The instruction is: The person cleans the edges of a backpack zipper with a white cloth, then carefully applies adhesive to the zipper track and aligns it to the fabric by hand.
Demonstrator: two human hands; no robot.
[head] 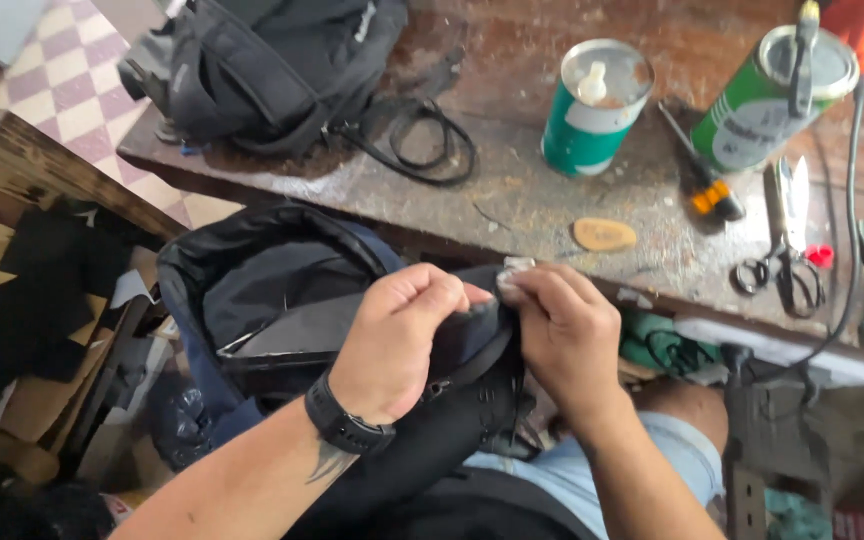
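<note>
From the head view I see my left hand [397, 340] clenched on the top edge of an open black backpack [282, 300], knuckles up, with a black wrist watch [344, 424] on that arm. My right hand [567, 335] is just beside it, thumb and forefinger pinched on what looks like a small metal zipper slider [517, 266] at the same edge, though it is too small for me to be sure. The backpack rests on my lap, below the near edge of the bench [552, 200], its mouth gaping toward the bench's left end.

On the bench, a second dark bag [272, 70] lies at the far left corner with a black strap [422, 140] looped beside it. Near the middle stands a green can [592, 110] with a pale lid, and another green can [767, 100] stands toward the far right. Between them lies a screwdriver [702, 170] with an orange-banded handle. Scissors [782, 240] lie near the right end, close to the near edge, and a small tan oval piece [604, 235] sits just above my right hand
</note>
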